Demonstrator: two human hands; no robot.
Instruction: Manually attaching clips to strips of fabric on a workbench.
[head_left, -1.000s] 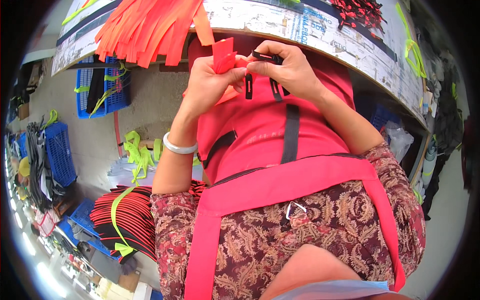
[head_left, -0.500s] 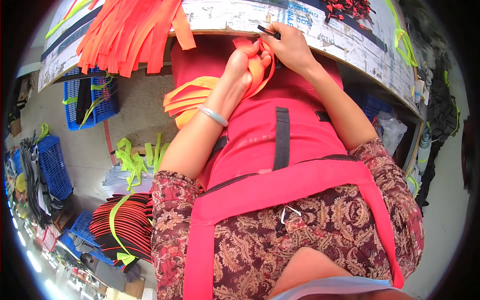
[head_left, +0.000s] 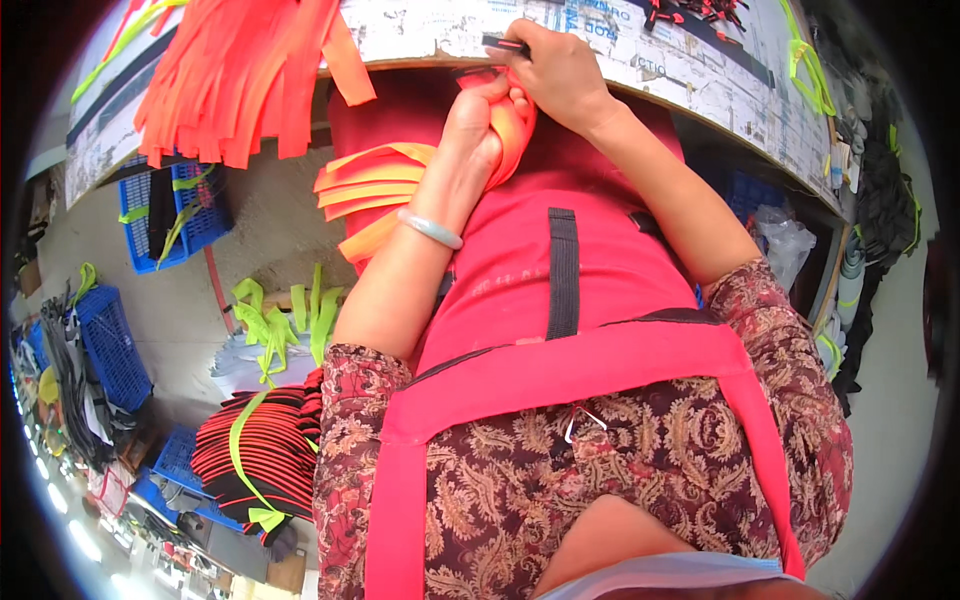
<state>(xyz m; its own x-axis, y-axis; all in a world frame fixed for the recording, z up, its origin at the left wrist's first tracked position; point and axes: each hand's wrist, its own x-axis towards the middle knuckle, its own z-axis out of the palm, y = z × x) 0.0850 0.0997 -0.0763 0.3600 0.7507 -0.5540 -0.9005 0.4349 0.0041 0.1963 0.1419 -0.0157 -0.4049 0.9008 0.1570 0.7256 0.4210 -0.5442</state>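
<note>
- Work looks partway along; orange strips [head_left: 375, 185] are gathered in the left hand [head_left: 472, 130], and a black piece [head_left: 506, 45] is in the right hand [head_left: 562, 80], yet the two do not look joined; the meeting point is partly hidden by fingers.
- More remains, I judge; a thick bundle of loose strips [head_left: 240, 85] hangs over the edge of the table [head_left: 440, 35]; small black-and-red pieces [head_left: 705, 18] lie heaped farther right, whether finished I cannot tell.
- Left fingers are curled closed around the strips; right thumb and fingers are pinched on the black piece, its end jutting leftward.
- Held strips sit just below the table edge, over the red apron [head_left: 490, 250]; flat, narrow, bright orange; they loop beside the palm, loose ends fanned out left beyond the wrist.
</note>
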